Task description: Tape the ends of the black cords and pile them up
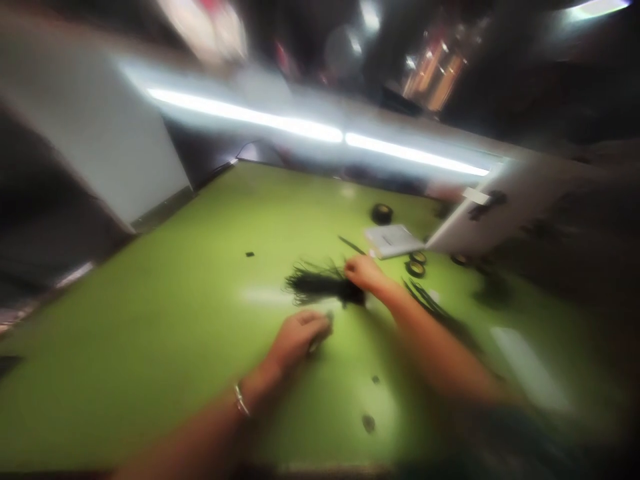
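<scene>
In the head view, the bundle lay on the table, just beyond the left hand, probably so both hands could reach it. The right hand was at its thicker end, fingers drawn narrow, perhaps to steady it; blur hid whether it gripped. The left was curled, and I could not tell whether it held anything. The roll and pad sat farther back, seemingly out of the way.
</scene>
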`<state>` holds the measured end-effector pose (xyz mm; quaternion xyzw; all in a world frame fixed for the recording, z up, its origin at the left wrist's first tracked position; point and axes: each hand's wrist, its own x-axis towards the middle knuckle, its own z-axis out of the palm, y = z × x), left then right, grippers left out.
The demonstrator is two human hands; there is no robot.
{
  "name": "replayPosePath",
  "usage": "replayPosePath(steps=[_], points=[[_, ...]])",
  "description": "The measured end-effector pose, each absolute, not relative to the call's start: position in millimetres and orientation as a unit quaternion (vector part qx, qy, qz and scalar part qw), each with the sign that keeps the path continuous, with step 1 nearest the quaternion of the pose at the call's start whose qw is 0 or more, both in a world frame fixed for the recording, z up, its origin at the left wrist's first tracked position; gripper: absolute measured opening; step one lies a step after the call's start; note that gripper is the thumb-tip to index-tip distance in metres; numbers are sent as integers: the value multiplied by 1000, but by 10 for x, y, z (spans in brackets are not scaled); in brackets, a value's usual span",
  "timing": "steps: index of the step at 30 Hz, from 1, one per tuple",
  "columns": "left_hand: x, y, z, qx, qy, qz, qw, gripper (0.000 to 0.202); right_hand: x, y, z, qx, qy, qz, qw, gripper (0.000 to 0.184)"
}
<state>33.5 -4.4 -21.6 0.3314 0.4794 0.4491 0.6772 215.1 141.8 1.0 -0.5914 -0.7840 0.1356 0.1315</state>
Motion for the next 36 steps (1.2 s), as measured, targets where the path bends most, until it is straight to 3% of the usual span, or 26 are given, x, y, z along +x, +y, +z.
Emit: replayPosePath(steps=[6,18,24,31,36], points=[[340,-55,-203,350,462,450,679,21,2326,1034,250,-561,-799,90,199,14],[357,-95,-216,415,472,406,663,20,2429,395,-75,-489,-835,170,187,5],[349,-92,-224,416,471,404,665,18,2565,725,-83,-555,-790,114,234,15],[331,-74,-201,405,470,412,667,17,2632,1056,-275,-562,-792,117,208,10],[329,-83,-192,398,473,424,662,19,2650,979,-198,-589,-752,110,273,12]])
